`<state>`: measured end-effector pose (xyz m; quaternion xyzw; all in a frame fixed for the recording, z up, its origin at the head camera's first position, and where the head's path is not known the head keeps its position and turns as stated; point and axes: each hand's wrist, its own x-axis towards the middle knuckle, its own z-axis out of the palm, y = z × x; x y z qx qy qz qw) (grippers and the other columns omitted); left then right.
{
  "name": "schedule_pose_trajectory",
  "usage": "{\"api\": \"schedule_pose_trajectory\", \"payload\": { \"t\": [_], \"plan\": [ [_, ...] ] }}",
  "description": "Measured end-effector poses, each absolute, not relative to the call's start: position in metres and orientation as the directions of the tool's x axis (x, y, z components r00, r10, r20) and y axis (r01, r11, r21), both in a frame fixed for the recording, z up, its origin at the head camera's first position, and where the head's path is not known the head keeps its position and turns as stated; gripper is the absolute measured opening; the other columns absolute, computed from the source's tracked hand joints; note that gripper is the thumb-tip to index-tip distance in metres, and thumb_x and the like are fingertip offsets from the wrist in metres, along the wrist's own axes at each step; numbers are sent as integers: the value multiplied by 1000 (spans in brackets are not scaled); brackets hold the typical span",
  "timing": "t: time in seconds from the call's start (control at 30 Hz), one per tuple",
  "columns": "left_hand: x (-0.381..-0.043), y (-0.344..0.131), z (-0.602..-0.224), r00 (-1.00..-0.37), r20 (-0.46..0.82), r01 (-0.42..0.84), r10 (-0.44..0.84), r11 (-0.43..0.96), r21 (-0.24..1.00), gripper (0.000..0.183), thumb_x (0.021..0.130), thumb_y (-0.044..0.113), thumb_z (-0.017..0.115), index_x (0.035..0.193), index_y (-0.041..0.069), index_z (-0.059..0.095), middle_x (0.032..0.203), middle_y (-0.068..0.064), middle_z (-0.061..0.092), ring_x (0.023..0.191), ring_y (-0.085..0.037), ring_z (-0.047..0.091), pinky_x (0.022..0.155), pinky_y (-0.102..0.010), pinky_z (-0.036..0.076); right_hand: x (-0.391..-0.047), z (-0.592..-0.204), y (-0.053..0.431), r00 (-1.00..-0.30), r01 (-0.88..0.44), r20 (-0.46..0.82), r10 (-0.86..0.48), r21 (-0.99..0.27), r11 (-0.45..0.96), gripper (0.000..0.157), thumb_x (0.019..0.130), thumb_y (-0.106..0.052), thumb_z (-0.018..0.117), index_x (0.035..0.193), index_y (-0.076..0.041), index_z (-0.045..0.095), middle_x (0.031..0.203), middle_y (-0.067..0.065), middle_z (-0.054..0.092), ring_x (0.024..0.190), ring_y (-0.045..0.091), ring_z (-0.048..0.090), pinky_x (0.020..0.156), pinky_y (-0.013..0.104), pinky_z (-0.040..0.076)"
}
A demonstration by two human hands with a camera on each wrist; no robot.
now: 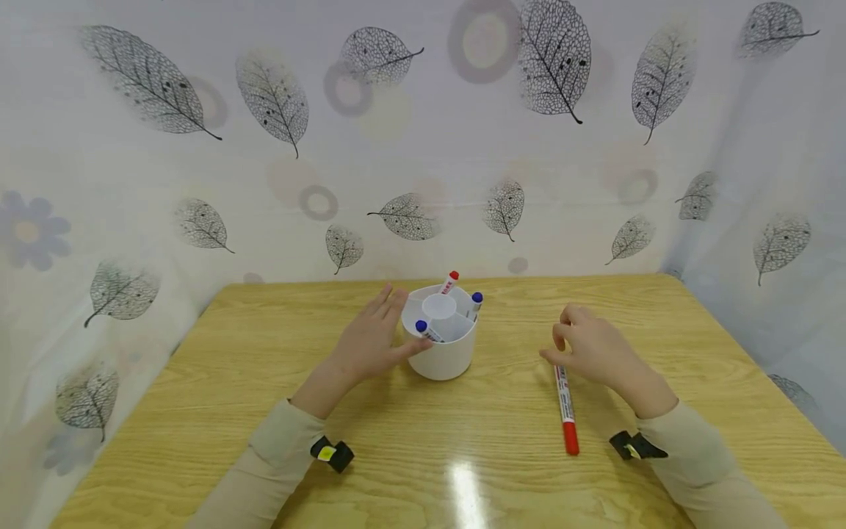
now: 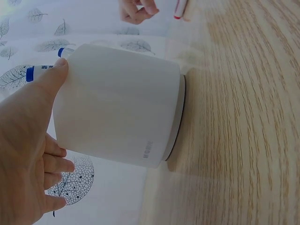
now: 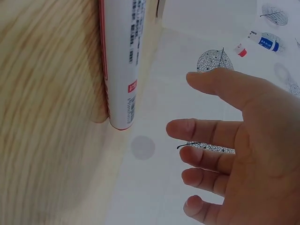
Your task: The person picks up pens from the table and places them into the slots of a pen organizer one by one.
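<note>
A white round pen holder (image 1: 441,360) with compartments stands upright on the table. One red marker (image 1: 450,281) leans in its back compartment, a blue marker (image 1: 476,303) at the right and another blue marker (image 1: 429,332) at the front. My left hand (image 1: 370,339) is at the holder's left side, fingers fairly straight, the thumb touching near the rim in the left wrist view. To the right, a red-capped marker (image 1: 566,404) lies on the table. My right hand (image 1: 595,349) hovers by its far end with loosely bent fingers, apart from the marker (image 3: 123,65) in the right wrist view.
The wood-grain table (image 1: 396,455) ends at a back edge against a pale cloth (image 1: 436,147) printed with leaves, which also hangs at both sides. Black bands (image 1: 333,454) are on both sleeves near the wrists.
</note>
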<state>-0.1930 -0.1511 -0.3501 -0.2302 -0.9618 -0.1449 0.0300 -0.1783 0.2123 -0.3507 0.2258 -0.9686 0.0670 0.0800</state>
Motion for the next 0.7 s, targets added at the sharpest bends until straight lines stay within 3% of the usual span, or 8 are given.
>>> {"api": "schedule_pose_trajectory", "payload": {
  "t": [0.33, 0.53, 0.7],
  "plan": [
    [-193, -149, -351, -895, 128, 447, 428, 856, 261, 99, 89, 68, 51, 154, 0, 20, 161, -14, 23, 153, -30, 11, 125, -46, 19, -181, -359, 217, -908, -419, 36, -417, -64, 906, 41, 81, -38, 75, 57, -19, 48, 78, 0, 41, 68, 16, 36, 53, 25, 28],
    [-194, -149, -353, -897, 136, 443, 421, 859, 256, 100, 88, 70, 49, 154, 1, 20, 162, -13, 23, 153, -29, 11, 125, -45, 18, -180, -358, 215, -911, -403, -68, -407, -62, 913, 39, 84, -38, 72, 60, -18, 49, 77, 1, 39, 70, 17, 35, 55, 26, 25],
    [-195, -148, -354, -893, 149, 450, 426, 856, 255, 100, 89, 70, 49, 154, 0, 22, 161, -14, 24, 153, -31, 13, 125, -46, 19, -184, -361, 214, -904, -415, -79, -419, -63, 908, 35, 83, -39, 73, 64, -19, 51, 77, 1, 41, 70, 18, 37, 54, 26, 28]
  ]
}}
